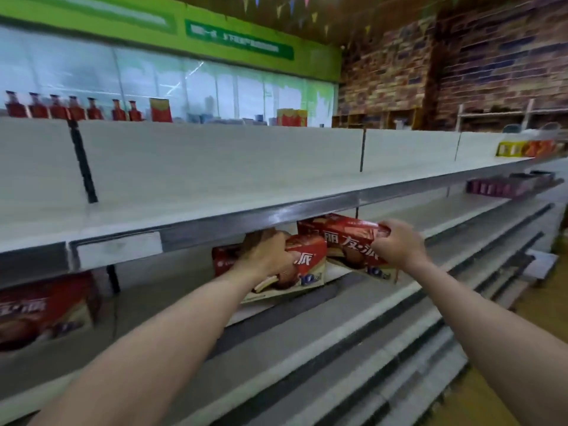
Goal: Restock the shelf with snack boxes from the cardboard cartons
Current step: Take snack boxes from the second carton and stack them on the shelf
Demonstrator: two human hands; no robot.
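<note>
Two red snack boxes sit on the second shelf [307, 321], under the wide top shelf [215, 186]. My left hand [267, 256] grips the left red box [307, 256] from its front. My right hand [396, 244] holds the right red box [344, 235] by its right end, and that box is tilted. Another red snack box [43, 305] of the same kind stands on the same shelf at the far left. No cardboard carton is in view.
The top shelf's metal front edge [276, 216] hangs just above both hands. Red bottles [58, 107] line the top at the back left. Yellow and orange boxes [522, 148] and purple boxes [504, 186] sit far right. Lower shelves step outward below.
</note>
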